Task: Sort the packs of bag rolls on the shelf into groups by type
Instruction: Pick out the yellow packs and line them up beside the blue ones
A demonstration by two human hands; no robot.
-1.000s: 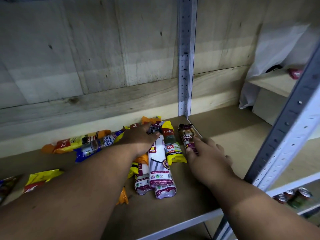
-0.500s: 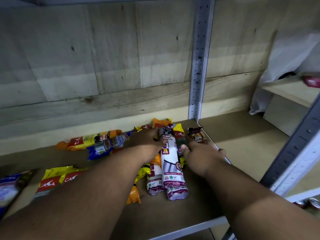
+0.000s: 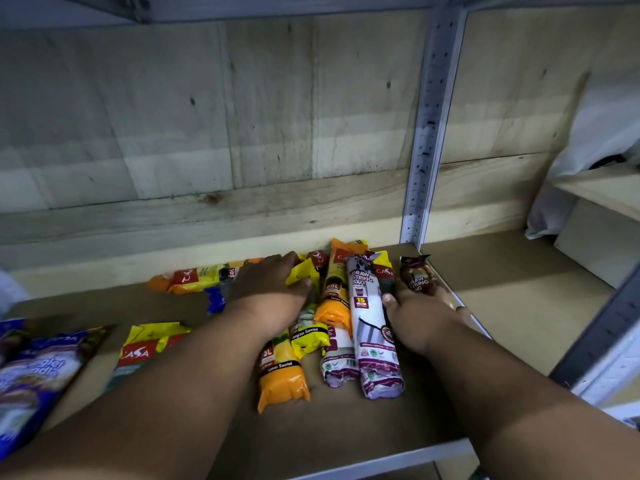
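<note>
Bare shelf board (image 3: pixel 512 306) open to the right of the metal upright (image 3: pixel 427 140), front strip of shelf free, packs of bag rolls (image 3: pixel 346 306) crowding the middle, wooden back wall (image 3: pixel 242 116) closing the rear, low overhead shelf (image 3: pixel 242 8).

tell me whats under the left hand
The left hand rests on a yellow pack and covers part of a blue pack. What lies beneath the palm is hidden.
</note>
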